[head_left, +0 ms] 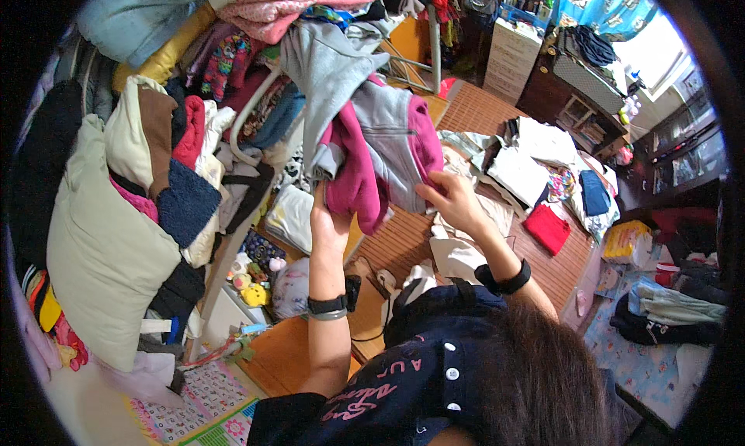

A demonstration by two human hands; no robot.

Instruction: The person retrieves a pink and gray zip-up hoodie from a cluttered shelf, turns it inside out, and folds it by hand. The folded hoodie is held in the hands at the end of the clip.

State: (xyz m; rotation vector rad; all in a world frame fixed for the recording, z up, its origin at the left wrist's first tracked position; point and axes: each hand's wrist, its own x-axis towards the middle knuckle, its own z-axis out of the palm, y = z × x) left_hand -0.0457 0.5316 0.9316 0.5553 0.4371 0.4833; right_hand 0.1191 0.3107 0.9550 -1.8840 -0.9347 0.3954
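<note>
Two bare hands meet one gray-and-magenta jacket [386, 128] in the upper middle of the frame as I look down through the head camera. On the right hand [456, 204] I see thumb and fingers pinched narrow on the jacket's lower right edge. The left hand [331, 222] is raised against the magenta cloth at its lower left; its fingers are mostly hidden by the fabric, so I cannot tell how far they close. A light gray garment [334, 62] hangs just above the jacket, and I cannot tell whether the two are joined.

Each wrist has a dark band. Left of the frame, I have a large pale cushion [109, 244] leaning beside a dark blue fleece piece [188, 213]. A pink spotted cloth [268, 13] lies at the upper left of centre. Below the left hand sits a yellow plush toy [254, 294]. Right of centre, a folded red cloth [548, 229] lies on the brown slatted mat [475, 108], near a heap of white clothes [516, 174].
</note>
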